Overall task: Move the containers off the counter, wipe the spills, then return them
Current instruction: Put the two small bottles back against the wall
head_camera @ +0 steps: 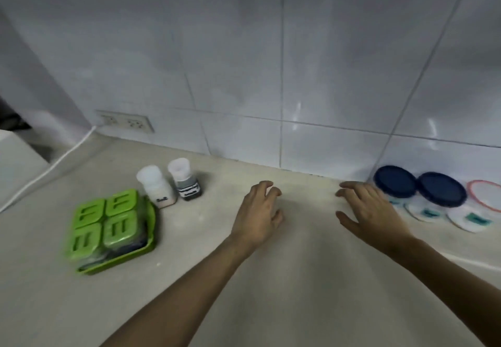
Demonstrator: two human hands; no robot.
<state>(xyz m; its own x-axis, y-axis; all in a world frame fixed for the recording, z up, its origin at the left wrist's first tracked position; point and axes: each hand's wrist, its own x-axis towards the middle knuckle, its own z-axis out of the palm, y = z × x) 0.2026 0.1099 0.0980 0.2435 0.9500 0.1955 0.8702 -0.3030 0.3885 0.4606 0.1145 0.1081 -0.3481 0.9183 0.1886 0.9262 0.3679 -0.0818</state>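
A green tray of four green-lidded spice boxes [112,228] sits on the beige counter [298,265] at the left. Behind it stand a salt shaker [157,186] and a pepper shaker [185,180], both with white caps. At the right, by the wall, are two blue-lidded clear jars [395,185] [442,193] and a red-rimmed jar [485,197]. My left hand [259,218] hovers over the middle of the counter, fingers spread, holding nothing. My right hand [371,211] is open just left of the blue-lidded jars, not touching them.
White tiled wall runs behind the counter. A double wall socket [124,121] with a white cable [54,165] is at the back left, beside a white appliance [16,162] at the left edge.
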